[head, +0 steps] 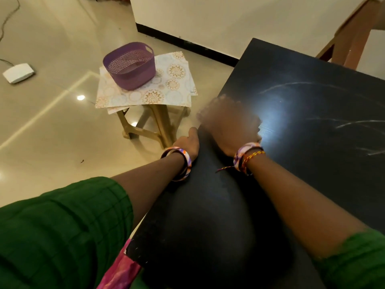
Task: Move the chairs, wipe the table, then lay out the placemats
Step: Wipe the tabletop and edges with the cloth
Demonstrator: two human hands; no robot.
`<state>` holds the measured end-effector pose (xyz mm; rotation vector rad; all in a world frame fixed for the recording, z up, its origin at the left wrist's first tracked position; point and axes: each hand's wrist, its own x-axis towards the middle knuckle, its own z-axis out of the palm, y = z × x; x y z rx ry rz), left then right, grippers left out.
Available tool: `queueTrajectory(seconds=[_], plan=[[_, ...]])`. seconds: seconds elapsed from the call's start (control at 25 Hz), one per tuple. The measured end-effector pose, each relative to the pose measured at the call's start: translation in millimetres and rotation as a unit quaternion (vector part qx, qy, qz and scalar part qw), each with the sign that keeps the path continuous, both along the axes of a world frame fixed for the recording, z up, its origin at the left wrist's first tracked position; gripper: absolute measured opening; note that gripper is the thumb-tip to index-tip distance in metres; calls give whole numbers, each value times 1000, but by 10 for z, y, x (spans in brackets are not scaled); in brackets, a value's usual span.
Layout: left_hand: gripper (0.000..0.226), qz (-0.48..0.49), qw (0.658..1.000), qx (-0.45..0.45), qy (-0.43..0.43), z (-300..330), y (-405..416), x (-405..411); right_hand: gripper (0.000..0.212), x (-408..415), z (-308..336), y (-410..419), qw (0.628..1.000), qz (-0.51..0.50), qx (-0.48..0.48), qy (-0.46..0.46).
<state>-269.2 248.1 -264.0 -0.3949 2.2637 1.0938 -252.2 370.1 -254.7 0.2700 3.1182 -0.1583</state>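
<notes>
The left hand (190, 143) curls over the near-left edge of the black table (312, 126), thumb on top and fingers wrapped out of sight below the rim, so it grips the table edge. A striped bangle (183, 161) rings its wrist, and a green sleeve (62, 230) covers the upper arm behind it. Just to the right of that hand, the right hand (229, 124) lies on the tabletop near the same edge, blurred by motion; whether it presses flat or holds something under the palm cannot be told. A pale light patch shines on the dark surface just right of this hand, and thin whitish streaks cross the tabletop farther right. Its wrist carries a matching bangle with a red-and-yellow thread (249, 158) tied beside it.

Beyond the left hand and a little to its left, well apart from the table edge, stands a tan plastic stool (154, 122) on the glossy floor. A stack of floral placemats (173, 84) lies on its seat, overhanging the sides, and a purple perforated basket (130, 65) sits on top of them. Far to the left of both hands a small white box (18, 73) with a cable rests on the floor. Beyond the right hand, past the table's far corner, a brown chair leg (345, 38) slants against the wall.
</notes>
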Motion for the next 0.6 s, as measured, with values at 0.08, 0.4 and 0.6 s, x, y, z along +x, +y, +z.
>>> queueTrajectory(seconds=[0.08, 0.4, 0.6], plan=[[68, 4, 1000, -1, -14, -6, -7, 0, 55, -339, 22, 238, 998, -56, -27, -16], [70, -22, 1000, -13, -11, -60, 1, -42, 54, -107, 11, -108, 1000, -9, -21, -11], [77, -26, 999, -26, -17, -82, -21, -45, 52, -613, 61, 137, 997, -51, -37, -35]])
